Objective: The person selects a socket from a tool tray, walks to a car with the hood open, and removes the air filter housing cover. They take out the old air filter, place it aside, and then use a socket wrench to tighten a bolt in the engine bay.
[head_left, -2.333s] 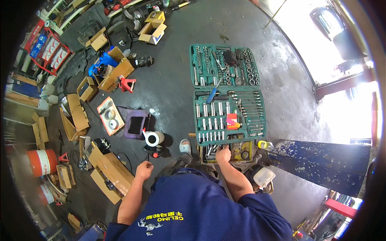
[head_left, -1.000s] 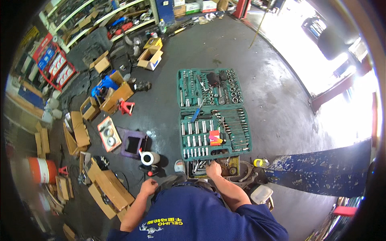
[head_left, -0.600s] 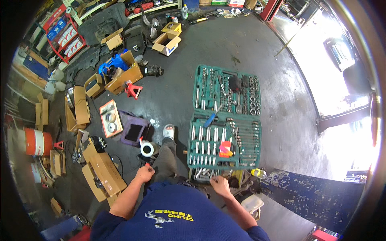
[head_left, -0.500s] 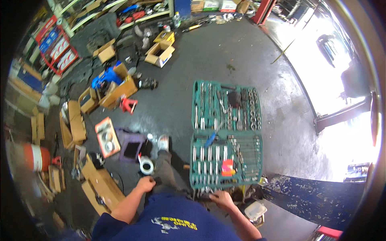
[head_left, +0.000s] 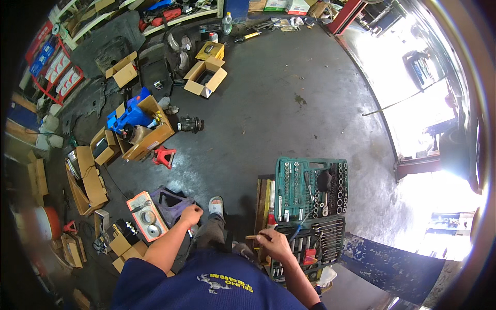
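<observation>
My left hand (head_left: 191, 215), fingers curled with nothing visible in them, is over a purple-grey plastic frame (head_left: 173, 205) on the floor. My right hand (head_left: 276, 245) is closed at the left edge of an open green socket set case (head_left: 312, 223). A short brown stick-like piece (head_left: 251, 237) shows at its fingertips; I cannot tell whether they grip it. Sockets, ratchets and a row of wrenches (head_left: 329, 237) fill the case. A blue-handled tool (head_left: 296, 232) and a red piece (head_left: 310, 257) lie across its near half.
On the left floor are an orange-and-white package (head_left: 148, 216), a red jack stand (head_left: 164, 157) and a cardboard box (head_left: 147, 135) holding a blue part. Another open box (head_left: 205, 77) stands farther off. A worn blue beam (head_left: 392, 263) runs at the right.
The view has shifted, and the tool case now appears lower and farther right. My left hand has moved forward over the plastic frame. My right hand has come up along the case's left edge.
</observation>
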{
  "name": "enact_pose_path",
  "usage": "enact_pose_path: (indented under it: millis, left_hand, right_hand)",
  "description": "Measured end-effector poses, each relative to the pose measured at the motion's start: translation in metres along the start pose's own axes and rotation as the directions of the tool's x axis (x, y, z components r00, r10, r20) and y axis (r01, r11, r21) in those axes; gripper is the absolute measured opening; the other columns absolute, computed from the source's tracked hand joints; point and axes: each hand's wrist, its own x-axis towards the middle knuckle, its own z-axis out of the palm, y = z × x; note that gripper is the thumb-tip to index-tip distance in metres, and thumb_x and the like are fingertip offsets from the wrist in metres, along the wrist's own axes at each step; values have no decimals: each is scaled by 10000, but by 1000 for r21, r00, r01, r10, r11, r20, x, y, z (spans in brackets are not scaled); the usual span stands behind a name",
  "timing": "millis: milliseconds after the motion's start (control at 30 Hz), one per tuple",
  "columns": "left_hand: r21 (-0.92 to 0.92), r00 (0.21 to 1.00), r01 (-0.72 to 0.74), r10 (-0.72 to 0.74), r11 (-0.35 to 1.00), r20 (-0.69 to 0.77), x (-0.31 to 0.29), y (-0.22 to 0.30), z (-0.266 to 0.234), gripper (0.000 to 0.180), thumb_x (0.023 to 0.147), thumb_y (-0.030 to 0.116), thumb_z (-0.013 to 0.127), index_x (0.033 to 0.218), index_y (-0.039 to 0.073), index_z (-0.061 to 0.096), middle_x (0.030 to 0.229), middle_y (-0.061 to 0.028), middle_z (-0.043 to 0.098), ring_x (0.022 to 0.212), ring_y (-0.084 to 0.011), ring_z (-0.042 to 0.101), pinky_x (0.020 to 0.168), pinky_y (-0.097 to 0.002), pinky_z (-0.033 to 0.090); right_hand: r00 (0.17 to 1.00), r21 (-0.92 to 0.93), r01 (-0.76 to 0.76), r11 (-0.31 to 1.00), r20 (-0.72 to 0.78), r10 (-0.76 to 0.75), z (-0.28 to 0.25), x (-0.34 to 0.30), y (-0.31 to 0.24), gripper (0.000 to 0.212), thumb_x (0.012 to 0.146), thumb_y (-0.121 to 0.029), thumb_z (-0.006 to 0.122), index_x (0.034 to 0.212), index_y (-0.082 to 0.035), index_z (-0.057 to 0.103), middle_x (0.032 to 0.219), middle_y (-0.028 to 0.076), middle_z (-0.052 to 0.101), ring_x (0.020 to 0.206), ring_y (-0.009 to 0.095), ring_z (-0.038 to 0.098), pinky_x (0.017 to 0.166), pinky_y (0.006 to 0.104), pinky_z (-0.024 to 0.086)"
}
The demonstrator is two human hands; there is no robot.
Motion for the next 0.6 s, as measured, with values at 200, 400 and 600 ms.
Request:
enact_pose_path:
  millis: [200,400,600]
  left_hand:
    - [4,999,-30,30,1000,-27,64,24,-62,383,907,371,700,1050,18,746,1090,-234,747,1060,-412,704,920,-480,549]
    - [76,998,51,-48,996,-31,152,57,-106,425,890,360,731,1182,51,723,1190,-235,731,1124,-386,697,963,-460,546]
    - [-10,958,194,-191,981,-215,263,144,-181,586,912,380,724,1383,42,634,1306,-255,689,1244,-393,650,1056,-447,519]
  right_hand:
    - [992,190,-51,980,-101,71,-15,60,-35,395,957,-313,715,1168,20,729,955,175,757,833,243,737,776,361,571]
    - [986,182,-161,970,72,150,-33,166,-65,388,964,-302,716,1183,18,730,991,189,766,915,270,743,831,386,562]
    - [994,38,69,997,81,-71,-113,331,-120,380,960,-300,722,1176,12,728,1032,218,755,982,307,738,881,393,557]
